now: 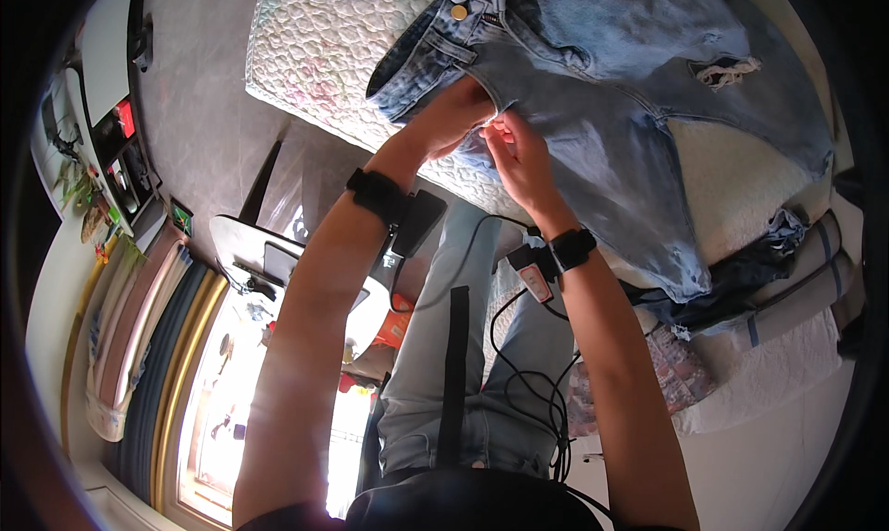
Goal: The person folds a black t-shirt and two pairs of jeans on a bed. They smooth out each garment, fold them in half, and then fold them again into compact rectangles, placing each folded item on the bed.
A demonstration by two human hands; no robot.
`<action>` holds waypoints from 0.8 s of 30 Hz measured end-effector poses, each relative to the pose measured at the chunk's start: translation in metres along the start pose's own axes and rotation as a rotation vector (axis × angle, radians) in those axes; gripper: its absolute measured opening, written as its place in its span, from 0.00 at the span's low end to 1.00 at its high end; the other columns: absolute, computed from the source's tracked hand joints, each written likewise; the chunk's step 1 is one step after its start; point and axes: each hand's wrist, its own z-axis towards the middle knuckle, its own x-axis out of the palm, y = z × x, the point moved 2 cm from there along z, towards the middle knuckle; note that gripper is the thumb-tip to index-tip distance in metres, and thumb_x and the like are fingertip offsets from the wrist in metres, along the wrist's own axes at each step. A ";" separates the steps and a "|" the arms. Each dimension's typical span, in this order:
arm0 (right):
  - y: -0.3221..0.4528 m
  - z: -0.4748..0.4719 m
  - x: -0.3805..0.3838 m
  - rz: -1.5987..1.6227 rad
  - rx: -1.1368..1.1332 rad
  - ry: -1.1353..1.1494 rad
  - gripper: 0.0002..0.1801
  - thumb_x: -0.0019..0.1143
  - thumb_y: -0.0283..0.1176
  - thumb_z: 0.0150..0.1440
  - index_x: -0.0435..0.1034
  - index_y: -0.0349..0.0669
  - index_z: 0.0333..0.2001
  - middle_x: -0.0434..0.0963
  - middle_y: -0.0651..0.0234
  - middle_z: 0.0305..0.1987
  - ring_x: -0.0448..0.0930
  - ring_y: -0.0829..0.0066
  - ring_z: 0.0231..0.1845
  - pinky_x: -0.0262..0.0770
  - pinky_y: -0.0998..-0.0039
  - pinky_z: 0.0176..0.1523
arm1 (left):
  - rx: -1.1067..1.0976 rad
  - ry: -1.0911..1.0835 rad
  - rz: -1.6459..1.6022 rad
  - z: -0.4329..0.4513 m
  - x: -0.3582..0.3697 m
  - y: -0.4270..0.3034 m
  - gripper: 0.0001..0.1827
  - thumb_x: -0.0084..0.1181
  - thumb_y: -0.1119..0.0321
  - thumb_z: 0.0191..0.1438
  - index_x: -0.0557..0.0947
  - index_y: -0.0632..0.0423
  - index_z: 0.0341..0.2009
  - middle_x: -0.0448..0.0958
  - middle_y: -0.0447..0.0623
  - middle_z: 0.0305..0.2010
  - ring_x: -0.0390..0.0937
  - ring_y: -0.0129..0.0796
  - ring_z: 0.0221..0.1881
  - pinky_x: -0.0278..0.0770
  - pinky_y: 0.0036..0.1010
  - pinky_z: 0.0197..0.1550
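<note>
A pair of light blue denim jeans (590,107) lies spread over a quilted bedspread (305,59), its waistband toward the upper left. The jeans have a brass button (458,12) and a frayed rip (728,71) on one leg. My left hand (451,118) reaches into the front pocket opening below the waistband; its fingers are hidden by the denim. Close beside it, my right hand (521,156) pinches the lower end of the pocket edge between thumb and fingertips. Both wrists wear black straps with devices.
Dark folded clothing (736,274) and a grey striped cushion or bedding (799,288) lie at right. Black cables (535,385) hang by my right forearm. A white table (236,243) stands left, near curtains (160,350) and a bright window. A shelf unit (111,128) is farther left.
</note>
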 end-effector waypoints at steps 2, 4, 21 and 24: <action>-0.007 -0.005 -0.008 -0.012 -0.073 0.078 0.12 0.48 0.22 0.53 0.66 0.38 0.43 0.73 0.58 0.35 0.75 0.62 0.37 0.71 0.68 0.41 | 0.093 -0.059 0.038 -0.010 0.002 0.000 0.21 0.51 0.72 0.56 0.69 0.54 0.55 0.72 0.46 0.49 0.70 0.30 0.48 0.68 0.25 0.51; -0.008 -0.009 -0.016 -0.210 -0.136 0.086 0.15 0.48 0.20 0.51 0.66 0.39 0.44 0.74 0.60 0.36 0.75 0.62 0.37 0.71 0.67 0.41 | -0.031 -0.094 0.286 -0.022 -0.012 -0.008 0.22 0.52 0.69 0.56 0.68 0.53 0.56 0.70 0.47 0.52 0.66 0.28 0.49 0.64 0.29 0.53; 0.013 0.012 -0.013 -0.932 -0.268 0.256 0.28 0.55 0.36 0.51 0.61 0.53 0.58 0.55 0.66 0.66 0.49 0.60 0.70 0.45 0.50 0.66 | 0.523 -0.616 1.719 -0.066 -0.045 -0.050 0.17 0.51 0.57 0.55 0.77 0.55 0.43 0.76 0.52 0.29 0.75 0.37 0.32 0.69 0.29 0.35; 0.033 0.011 -0.074 -0.460 -0.362 0.060 0.12 0.55 0.23 0.49 0.72 0.43 0.40 0.76 0.64 0.41 0.75 0.63 0.44 0.70 0.66 0.47 | 0.289 -0.673 0.986 -0.036 -0.060 -0.089 0.15 0.45 0.62 0.59 0.78 0.57 0.43 0.78 0.48 0.34 0.73 0.27 0.36 0.69 0.22 0.42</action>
